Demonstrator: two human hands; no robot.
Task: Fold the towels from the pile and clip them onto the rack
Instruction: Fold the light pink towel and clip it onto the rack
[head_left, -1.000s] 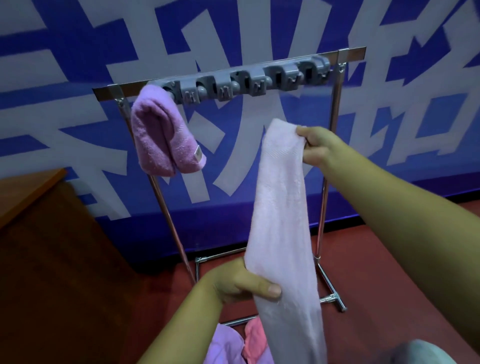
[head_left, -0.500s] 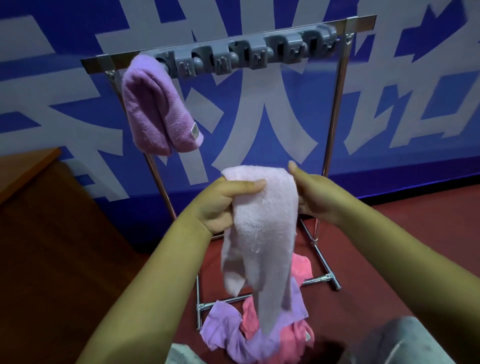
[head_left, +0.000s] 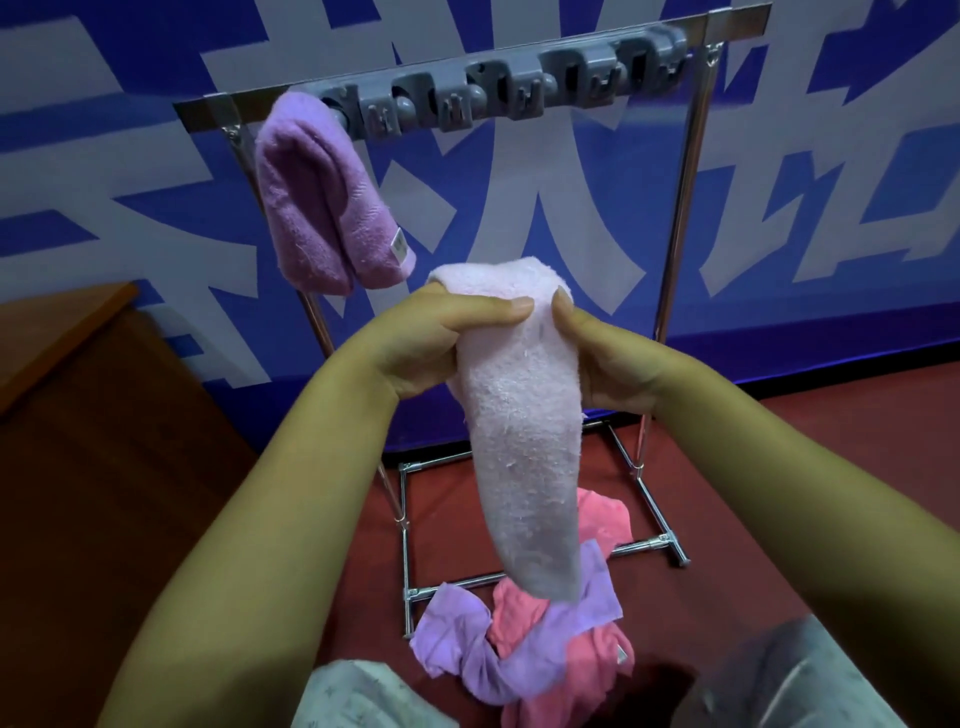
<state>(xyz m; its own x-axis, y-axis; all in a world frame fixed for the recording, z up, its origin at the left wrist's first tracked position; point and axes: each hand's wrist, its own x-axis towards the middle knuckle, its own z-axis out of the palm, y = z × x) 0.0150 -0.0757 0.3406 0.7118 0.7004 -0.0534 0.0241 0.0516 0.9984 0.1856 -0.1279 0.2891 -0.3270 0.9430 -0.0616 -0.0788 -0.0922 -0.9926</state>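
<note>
Pink towel (head_left: 519, 415) hangs doubled below the rack (head_left: 467, 83), pinched at its fold by my left hand (head_left: 431, 343) and right hand (head_left: 608, 364); soft, light, floppy, so I'd clip it at that bunched fold.

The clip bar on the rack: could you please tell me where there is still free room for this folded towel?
The purple towel fills the left end of the clip bar. The clips to its right, up to the right post, hang bare.
</note>
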